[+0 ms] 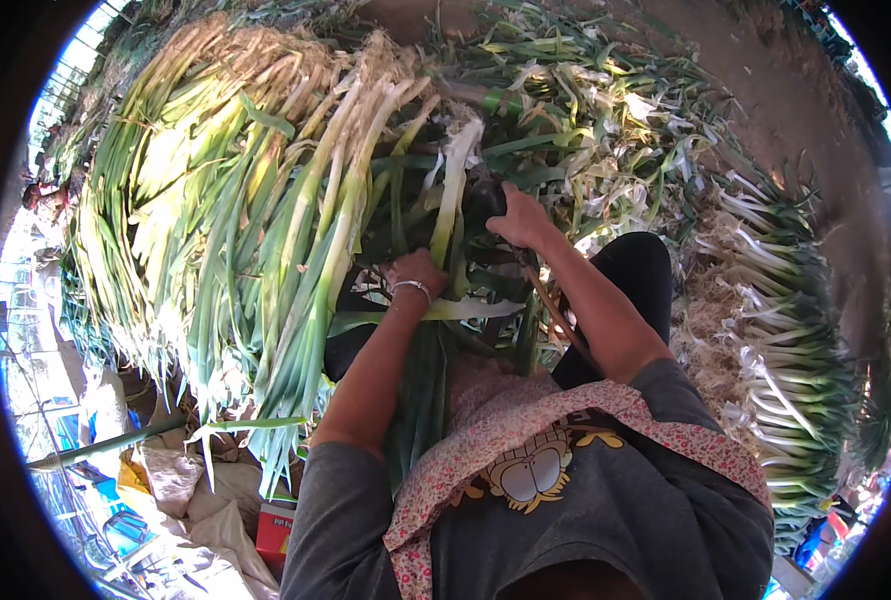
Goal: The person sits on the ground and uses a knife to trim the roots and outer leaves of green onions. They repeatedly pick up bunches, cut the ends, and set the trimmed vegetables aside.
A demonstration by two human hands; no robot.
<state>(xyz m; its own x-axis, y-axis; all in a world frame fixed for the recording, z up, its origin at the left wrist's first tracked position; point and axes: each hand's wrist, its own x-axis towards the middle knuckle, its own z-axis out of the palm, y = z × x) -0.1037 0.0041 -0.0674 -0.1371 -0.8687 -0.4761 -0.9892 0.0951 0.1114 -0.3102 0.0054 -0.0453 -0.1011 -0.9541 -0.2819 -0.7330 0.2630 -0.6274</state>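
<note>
My left hand (415,274), with a bracelet at the wrist, is closed around the green part of a large green onion (456,161). The onion's white root end points away from me, and its leaves hang down toward my lap. To the right of that white end, my right hand (522,216) grips a black hand-held tool (488,199), largely hidden in shadow. A brown hose (554,307) runs back from near this hand along my forearm. A pale strip of leaf (475,309) lies across the stalk just below my left hand.
Unpeeled green onions (212,187) with dry roots are heaped on the left. Stripped leaves and skins (610,127) cover the ground at far right of centre. White-stemmed onions (779,352) lie in a long row at right. Sacks (224,495) and a red box (273,534) sit lower left.
</note>
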